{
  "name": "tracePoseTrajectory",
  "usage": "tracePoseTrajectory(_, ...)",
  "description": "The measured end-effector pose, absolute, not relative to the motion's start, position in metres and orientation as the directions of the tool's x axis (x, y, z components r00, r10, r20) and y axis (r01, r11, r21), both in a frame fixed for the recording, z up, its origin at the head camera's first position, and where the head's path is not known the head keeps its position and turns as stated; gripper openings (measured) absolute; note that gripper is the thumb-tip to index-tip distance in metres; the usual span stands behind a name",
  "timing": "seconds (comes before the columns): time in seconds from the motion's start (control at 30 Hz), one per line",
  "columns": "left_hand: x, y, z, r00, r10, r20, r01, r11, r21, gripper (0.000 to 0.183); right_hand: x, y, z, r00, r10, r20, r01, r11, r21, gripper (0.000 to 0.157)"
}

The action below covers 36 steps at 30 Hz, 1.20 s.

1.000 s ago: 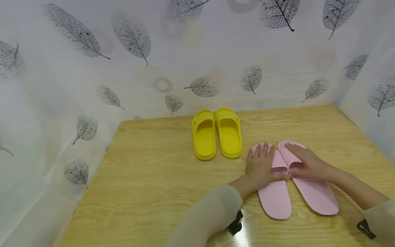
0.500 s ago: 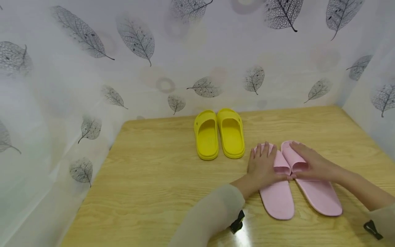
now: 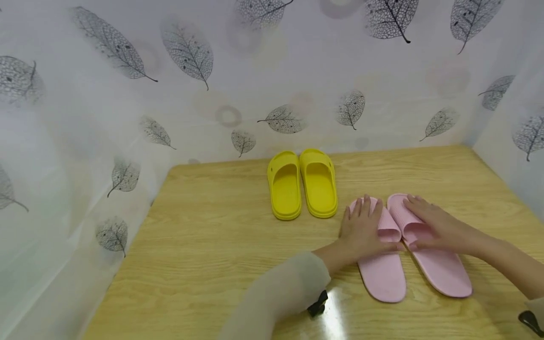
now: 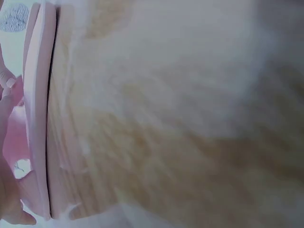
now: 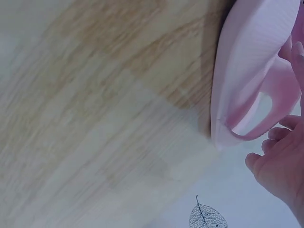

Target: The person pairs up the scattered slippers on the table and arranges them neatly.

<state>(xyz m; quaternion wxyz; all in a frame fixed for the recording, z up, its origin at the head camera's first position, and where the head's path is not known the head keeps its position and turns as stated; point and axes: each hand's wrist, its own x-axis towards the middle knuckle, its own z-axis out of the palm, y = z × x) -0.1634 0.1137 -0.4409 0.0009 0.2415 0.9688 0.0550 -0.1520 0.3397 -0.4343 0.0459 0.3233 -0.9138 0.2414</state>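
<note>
Two pink slippers lie side by side on the wooden tabletop, toes away from me and nearly touching, heels spread. Over the left pink slipper [image 3: 384,278] lies my left hand [image 3: 361,236], fingers straight along the outer side of the strap and thumb across the footbed. My right hand [image 3: 446,231] is at the right pink slipper [image 3: 448,276], its fingers extended by the toe and its thumb over the footbed. In the right wrist view, the fingers [image 5: 280,137] are loosely bent beside the slipper's strap opening. Part of each strap is hidden under the hands.
A pair of yellow slippers, the left one [image 3: 285,193] and the right one [image 3: 320,191], stands farther back, left of the pink pair. The wooden tabletop [image 3: 204,245] ends at a leaf-patterned covering [image 3: 191,113] behind and at the sides.
The right hand has shifted slightly right, its thumb drawing away from the left thumb. The pink slippers stay in place, and the head view has turned a little left.
</note>
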Motion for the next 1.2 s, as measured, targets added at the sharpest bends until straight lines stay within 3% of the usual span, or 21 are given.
tracePoseTrajectory(0.27, -0.148, 0.112, -0.435, -0.816, 0.577, 0.023, 0.577, 0.817, -0.015, 0.109, -0.142, 0.342, -0.425, -0.728, -0.619, 0.293, -0.685, 0.653, -0.322, 0.102)
tracePoseTrajectory(0.47, -0.131, 0.108, -0.427, -0.737, 0.674, -0.049, 0.675, 0.731, -0.099, 0.109, -0.131, 0.342, -0.42, -0.679, -0.653, 0.336, -0.734, 0.624, -0.27, 0.101)
tracePoseTrajectory(0.73, -0.107, 0.092, -0.419, -0.67, 0.74, -0.061, 0.74, 0.658, -0.143, 0.104, -0.117, 0.342, -0.416, -0.622, -0.697, 0.358, -0.779, 0.596, -0.193, 0.099)
tracePoseTrajectory(1.03, -0.09, 0.083, -0.42, -0.575, 0.812, -0.101, 0.815, 0.559, -0.151, 0.099, -0.102, 0.351, -0.425, -0.444, -0.795, 0.413, -0.883, 0.467, -0.05, 0.082)
tracePoseTrajectory(1.2, -0.086, 0.08, -0.423, -0.549, 0.827, -0.12, 0.833, 0.53, -0.158, 0.09, -0.09, 0.353, -0.432, -0.44, -0.792, 0.424, -0.887, 0.456, -0.068, 0.079)
